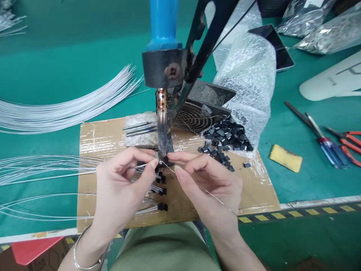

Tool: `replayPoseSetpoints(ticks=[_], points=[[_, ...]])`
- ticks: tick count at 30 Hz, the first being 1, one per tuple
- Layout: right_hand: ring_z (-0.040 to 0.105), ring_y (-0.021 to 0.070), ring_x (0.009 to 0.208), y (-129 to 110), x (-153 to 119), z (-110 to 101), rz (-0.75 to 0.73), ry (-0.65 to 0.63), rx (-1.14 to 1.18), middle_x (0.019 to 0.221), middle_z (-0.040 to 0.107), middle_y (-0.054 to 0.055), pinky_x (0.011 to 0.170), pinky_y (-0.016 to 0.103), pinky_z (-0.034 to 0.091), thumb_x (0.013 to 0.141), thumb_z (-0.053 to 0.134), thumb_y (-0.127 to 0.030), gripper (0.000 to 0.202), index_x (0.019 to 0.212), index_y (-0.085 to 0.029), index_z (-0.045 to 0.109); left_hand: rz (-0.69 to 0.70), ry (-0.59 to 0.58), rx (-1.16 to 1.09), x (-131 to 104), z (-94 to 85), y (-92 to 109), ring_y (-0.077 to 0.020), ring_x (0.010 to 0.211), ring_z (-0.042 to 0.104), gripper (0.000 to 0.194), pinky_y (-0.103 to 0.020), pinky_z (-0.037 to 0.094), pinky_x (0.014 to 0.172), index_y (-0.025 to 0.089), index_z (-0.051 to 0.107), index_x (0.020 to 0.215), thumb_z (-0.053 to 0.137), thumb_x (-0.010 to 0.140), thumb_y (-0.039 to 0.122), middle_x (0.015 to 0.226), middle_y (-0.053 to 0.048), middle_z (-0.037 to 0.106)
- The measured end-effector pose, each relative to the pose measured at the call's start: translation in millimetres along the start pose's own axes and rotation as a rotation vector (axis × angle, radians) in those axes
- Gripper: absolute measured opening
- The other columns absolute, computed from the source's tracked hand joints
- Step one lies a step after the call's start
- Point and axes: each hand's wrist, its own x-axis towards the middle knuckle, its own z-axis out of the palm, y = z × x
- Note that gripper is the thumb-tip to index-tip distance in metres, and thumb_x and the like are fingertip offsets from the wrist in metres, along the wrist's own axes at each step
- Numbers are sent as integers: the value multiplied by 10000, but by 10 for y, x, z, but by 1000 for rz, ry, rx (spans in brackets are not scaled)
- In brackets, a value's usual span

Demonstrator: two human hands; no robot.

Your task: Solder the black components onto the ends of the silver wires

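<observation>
A soldering iron (162, 124) with a blue handle points straight down from a black stand arm (208, 41). Beneath its tip, my left hand (124, 184) pinches a thin grey wire (139, 166); whatever lies between the fingertips is too small to make out. From the right, my right hand (208, 184) pinches a strand of solder wire (169, 167) whose end reaches the iron's tip. The strand's tail runs out below the palm. Below my left fingers, several wires end in small black connectors (162, 191) on the cardboard (254, 192).
Loose black connectors (225, 137) are heaped at the right beside bubble wrap (251, 75). A bundle of white wires (70, 105) lies left. Behind the iron is a round fan grille (197, 116). Farther right are a yellow sponge (285, 158), a screwdriver (328, 146) and orange-handled pliers (349, 143).
</observation>
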Motion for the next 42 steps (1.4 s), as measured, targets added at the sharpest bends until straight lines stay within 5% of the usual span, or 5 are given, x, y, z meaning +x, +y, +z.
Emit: replayPoseSetpoints(ticks=[42], points=[[799,182,1052,-10,-20,12,-39,-6,-52,1132,839,26,1003,335,619,946,723,-104,192,814,-238,683,-15,5,20,-34,-30,-12,-93,794,746,184,-142,557,702,235,775,775,780,819,57,879,36,823]])
